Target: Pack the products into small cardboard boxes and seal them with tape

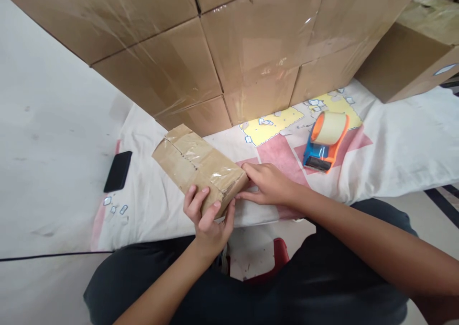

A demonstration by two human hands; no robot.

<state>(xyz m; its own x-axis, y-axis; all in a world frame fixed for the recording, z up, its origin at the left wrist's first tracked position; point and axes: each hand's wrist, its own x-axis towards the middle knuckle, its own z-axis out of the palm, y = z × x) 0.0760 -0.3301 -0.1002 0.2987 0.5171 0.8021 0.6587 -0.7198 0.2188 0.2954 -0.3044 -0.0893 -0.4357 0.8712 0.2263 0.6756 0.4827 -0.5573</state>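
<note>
A small brown cardboard box (201,160) lies tilted across the cloth in front of me, with clear tape shining along its top. My left hand (210,212) grips its near side, fingertips on the top face and thumb near the right end. At that right end, my right hand (267,184) has its thumb and fingers on the edge and corner of the box. The fingers look pinched there; whether they hold a bit of tape cannot be made out. To the right sits an orange and blue tape dispenser (326,143) with a roll of tape.
Stacked, taped cardboard cartons (258,42) wall off the back. Another carton (405,57) stands at the far right. A black phone (118,171) lies on the patterned cloth (150,219) at left, close to the white wall (53,124). A red object (278,260) shows below.
</note>
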